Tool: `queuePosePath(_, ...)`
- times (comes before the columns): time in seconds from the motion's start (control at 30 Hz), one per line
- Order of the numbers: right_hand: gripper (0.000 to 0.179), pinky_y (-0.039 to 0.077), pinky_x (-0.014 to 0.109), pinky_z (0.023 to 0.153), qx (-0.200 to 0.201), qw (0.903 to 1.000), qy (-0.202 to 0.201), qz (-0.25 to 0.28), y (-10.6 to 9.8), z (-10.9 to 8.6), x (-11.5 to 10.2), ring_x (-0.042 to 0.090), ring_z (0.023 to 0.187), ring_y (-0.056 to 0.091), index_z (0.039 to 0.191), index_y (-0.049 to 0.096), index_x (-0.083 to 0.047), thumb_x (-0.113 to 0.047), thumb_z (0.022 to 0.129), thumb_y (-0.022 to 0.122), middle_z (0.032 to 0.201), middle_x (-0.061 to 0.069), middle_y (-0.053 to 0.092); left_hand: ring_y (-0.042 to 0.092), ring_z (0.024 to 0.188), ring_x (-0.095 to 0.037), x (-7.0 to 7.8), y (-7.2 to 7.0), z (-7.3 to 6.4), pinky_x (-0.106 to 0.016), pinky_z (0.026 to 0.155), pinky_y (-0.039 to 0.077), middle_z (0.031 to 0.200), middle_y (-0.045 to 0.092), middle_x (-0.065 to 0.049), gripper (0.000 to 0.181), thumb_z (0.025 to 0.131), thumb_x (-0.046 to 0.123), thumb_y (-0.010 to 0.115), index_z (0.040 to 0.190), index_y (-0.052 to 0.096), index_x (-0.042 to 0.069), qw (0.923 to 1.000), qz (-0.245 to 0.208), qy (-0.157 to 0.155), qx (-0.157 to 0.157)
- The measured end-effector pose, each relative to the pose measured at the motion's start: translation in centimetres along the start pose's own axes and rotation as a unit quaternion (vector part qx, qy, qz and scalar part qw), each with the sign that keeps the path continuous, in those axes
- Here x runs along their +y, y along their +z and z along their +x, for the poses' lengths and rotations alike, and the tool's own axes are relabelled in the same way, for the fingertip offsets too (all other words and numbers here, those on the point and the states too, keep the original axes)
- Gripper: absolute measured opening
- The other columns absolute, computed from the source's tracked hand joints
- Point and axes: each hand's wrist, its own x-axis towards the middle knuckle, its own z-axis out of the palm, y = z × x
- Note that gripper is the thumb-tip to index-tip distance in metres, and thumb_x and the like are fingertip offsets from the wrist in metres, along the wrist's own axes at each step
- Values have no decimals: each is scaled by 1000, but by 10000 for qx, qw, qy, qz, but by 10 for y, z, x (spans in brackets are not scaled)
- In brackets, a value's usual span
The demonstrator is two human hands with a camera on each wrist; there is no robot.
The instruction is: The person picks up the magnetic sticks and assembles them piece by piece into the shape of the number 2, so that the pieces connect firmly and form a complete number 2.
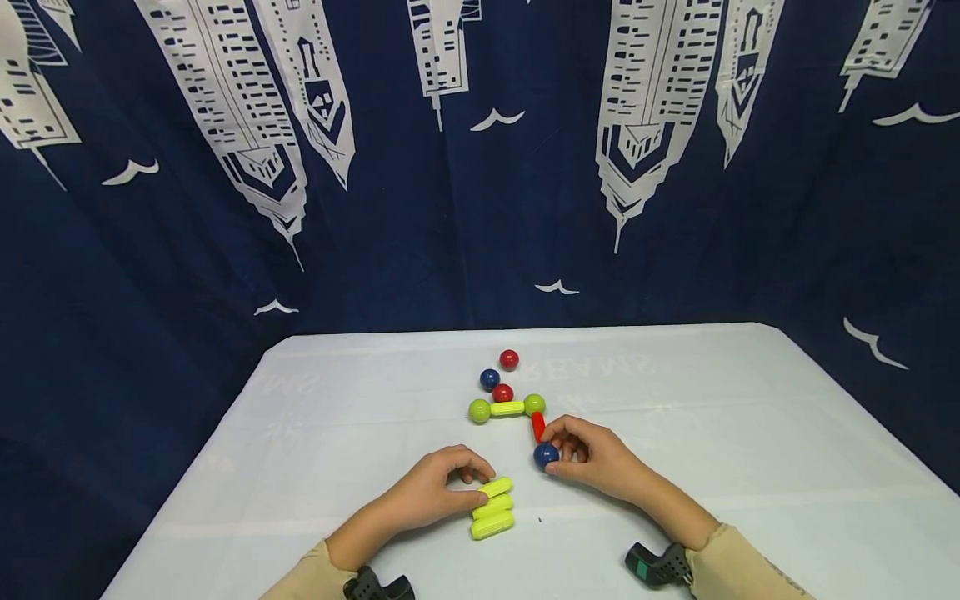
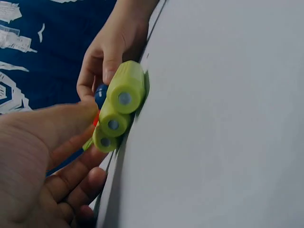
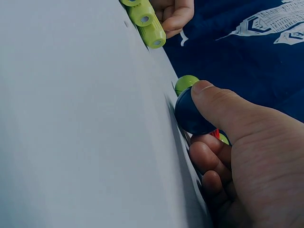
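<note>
The right hand (image 1: 597, 457) is pinching a blue ball (image 1: 546, 456) by a red rod (image 1: 537, 426) mid-desk (image 1: 315, 450); the left hand (image 1: 435, 490), farther from the back edge, is seemingly gripping a yellow rod (image 1: 498, 486). Sideways tugging could be separating blue ball from red rod.

We held our left forearm (image 1: 358, 532) and right forearm (image 1: 678, 510) slanted forward and inward, so that our left hand (image 1: 442, 487) and right hand (image 1: 596, 457) faced each other, apart. Our right hand was the farther forward, its thumb (image 3: 223, 104) and bent fingers set in a pinch. Our left hand sat nearer to us, thumb extended rightward, fingers curved beyond it.
</note>
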Motion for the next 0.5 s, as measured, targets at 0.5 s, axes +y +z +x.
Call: queuePosePath(0.5,34,47,19,61,48,9999,-88,-66,-1,-1,-1,5,74,54,111,64,-20,-24,83,82,86,-5,60,55,88,-4,-4,3,1,-21,82,47,100,66,12,21,86,17,78,105,73,24,9989,414,97,215)
